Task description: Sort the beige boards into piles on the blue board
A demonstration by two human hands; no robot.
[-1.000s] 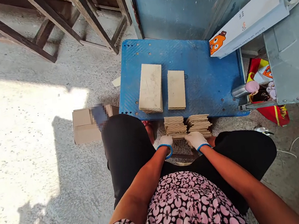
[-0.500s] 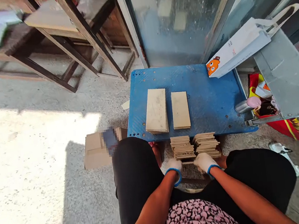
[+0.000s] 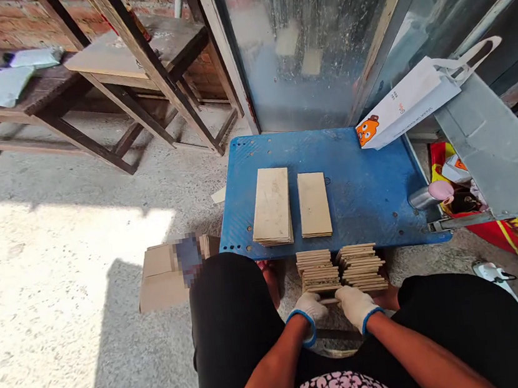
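Both my hands wear white gloves with blue cuffs, low between my knees. My left hand (image 3: 311,308) and my right hand (image 3: 355,305) are closed on opposite ends of a thin wooden board (image 3: 329,301), seen nearly edge-on. Just beyond it stand two stacks of similar boards, a left stack (image 3: 318,270) and a right stack (image 3: 361,268), their edges toward me and somewhat uneven. On the blue table lie a larger flat pile of boards (image 3: 270,205) and a narrower pile (image 3: 314,205). My fingertips are partly hidden.
The blue table (image 3: 359,207) stands ahead, against a glazed door (image 3: 323,98). A white paper bag (image 3: 406,103), a metal flask (image 3: 423,199) and a grey metal box (image 3: 494,152) are at right. Flattened cardboard (image 3: 156,282) lies left; a power strip (image 3: 498,278) lies right.
The view has tilted up a little, so the table and stacks appear lower. Both hands still hold the board between them, with only a slight shift in position.
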